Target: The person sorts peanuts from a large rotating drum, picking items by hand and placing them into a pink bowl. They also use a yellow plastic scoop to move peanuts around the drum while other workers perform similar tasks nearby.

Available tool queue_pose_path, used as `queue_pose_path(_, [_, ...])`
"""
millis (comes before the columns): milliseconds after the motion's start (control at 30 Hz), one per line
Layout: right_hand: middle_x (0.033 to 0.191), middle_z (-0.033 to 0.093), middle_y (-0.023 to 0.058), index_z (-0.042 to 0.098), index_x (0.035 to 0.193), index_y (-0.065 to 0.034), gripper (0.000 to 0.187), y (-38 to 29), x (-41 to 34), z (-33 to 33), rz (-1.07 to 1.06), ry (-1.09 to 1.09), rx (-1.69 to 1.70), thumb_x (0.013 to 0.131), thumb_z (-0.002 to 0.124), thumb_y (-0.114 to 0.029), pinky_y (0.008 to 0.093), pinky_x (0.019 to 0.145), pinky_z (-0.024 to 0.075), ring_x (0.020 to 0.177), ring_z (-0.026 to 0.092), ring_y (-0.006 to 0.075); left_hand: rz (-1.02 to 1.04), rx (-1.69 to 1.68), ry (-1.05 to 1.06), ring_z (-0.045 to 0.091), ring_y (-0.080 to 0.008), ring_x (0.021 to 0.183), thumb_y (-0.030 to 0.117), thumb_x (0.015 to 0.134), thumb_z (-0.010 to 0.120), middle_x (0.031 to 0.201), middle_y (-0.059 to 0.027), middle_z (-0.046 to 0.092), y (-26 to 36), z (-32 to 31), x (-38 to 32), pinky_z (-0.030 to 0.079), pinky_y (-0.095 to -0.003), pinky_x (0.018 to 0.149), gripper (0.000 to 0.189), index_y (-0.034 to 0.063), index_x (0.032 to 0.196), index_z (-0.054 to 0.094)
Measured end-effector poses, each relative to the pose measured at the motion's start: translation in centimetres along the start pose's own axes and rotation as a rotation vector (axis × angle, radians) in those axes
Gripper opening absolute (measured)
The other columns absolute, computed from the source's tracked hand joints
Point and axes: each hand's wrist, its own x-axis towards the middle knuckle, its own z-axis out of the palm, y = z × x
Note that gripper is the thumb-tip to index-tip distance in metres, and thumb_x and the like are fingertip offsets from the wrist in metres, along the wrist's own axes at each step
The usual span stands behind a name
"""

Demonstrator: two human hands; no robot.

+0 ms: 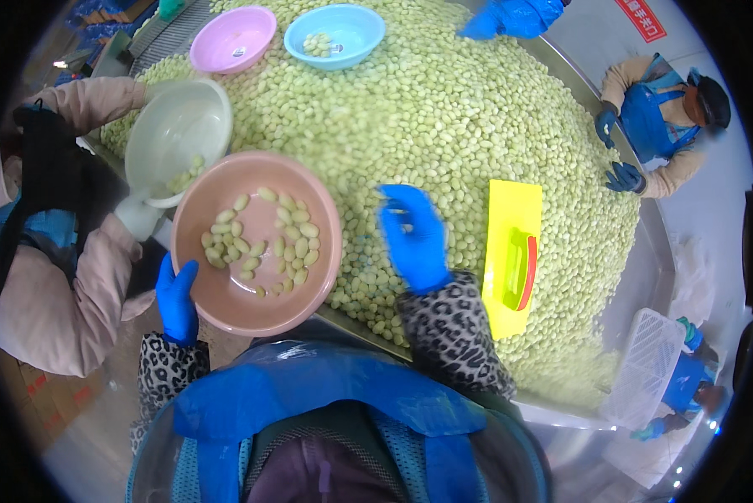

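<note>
My left hand (178,298), in a blue glove, grips the near left rim of a salmon-pink plastic basin (257,165), thumb on the outer wall near the rim. Two loose groups of pale green oval fruits (298,242), which look like grapes, lie in the basin. My right hand (416,242), also blue-gloved and blurred, is over the large heap of the same fruits (376,126), right of the basin. Its fingers are bent; whether they hold a fruit cannot be seen. A yellow plastic float (501,251) with a red-edged handle lies on the heap beside my right forearm.
At left, a person in a pink sleeve (68,314) holds a pale basin (181,119) against mine. A pink basin (235,41) and a light blue basin (357,38) sit farther back. Other workers' gloved hands (625,177) reach over the metal table edge (656,251). A white crate (644,371) is at right.
</note>
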Motion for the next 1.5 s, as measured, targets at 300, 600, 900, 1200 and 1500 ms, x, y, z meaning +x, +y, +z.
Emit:
queue_pose_path(300, [0.117,0.061,0.0174,0.06,0.121,-0.0051,0.041,10.9,-4.4,-7.3,-0.156,0.061,-1.118,0.084,0.068,-0.02,0.044,0.09,0.0497,0.104,0.059,0.0373,-0.011,-0.031,-0.002,0.058,-0.0223,0.111,0.011,0.092,0.059,0.125,-0.0157,0.059,-0.1,0.0,-0.2,0.047,-0.034,0.096,0.045,-0.0031,0.133,0.049])
queue_pose_path(600, [0.121,0.057,0.0214,0.054,0.129,-0.0055,0.046,9.7,-5.9,-1.8,0.206,-0.173,-1.212,0.084,0.061,-0.014,0.046,0.083,0.051,0.104,0.059,0.0351,-0.022,-0.062,0.001,0.059,-0.023,0.111,0.012,0.093,0.059,0.126,-0.0147,0.059,-0.1,0.4,0.0,0.047,-0.0343,0.097,0.046,-0.0024,0.135,0.048])
queue_pose_path(900, [0.115,0.063,0.0171,0.061,0.122,-0.0085,0.036,7.2,-7.5,3.2,-0.128,-0.312,-0.485,0.086,0.059,-0.012,0.0433,0.083,0.0529,0.098,0.063,0.0353,-0.049,-0.077,0.014,0.057,-0.0244,0.114,0.012,0.094,0.059,0.128,-0.0147,0.058,-0.4,-0.1,-0.1,0.046,-0.0357,0.099,0.046,-0.0025,0.136,0.048])
queue_pose_path(1200, [0.105,0.067,0.0119,0.069,0.111,-0.0135,0.024,12.0,-4.5,-6.5,0.068,-0.115,-0.747,0.09,0.059,-0.012,0.0408,0.082,0.0528,0.095,0.064,0.0296,-0.048,-0.118,-0.007,0.058,-0.0241,0.113,0.013,0.092,0.06,0.126,-0.0153,0.059,-0.2,-0.1,-0.3,0.047,-0.0358,0.098,0.047,-0.0026,0.135,0.048])
queue_pose_path(1500, [0.1,0.066,0.0095,0.067,0.108,-0.0161,0.022,9.7,-1.0,-2.8,0.077,-0.498,-1.169,0.087,0.061,-0.018,0.0401,0.079,0.0525,0.091,0.064,0.0266,-0.02,-0.044,-0.021,0.06,-0.0227,0.108,0.013,0.092,0.061,0.122,-0.0151,0.061,0.1,0.1,-0.1,0.048,-0.0346,0.095,0.044,-0.0028,0.131,0.052])
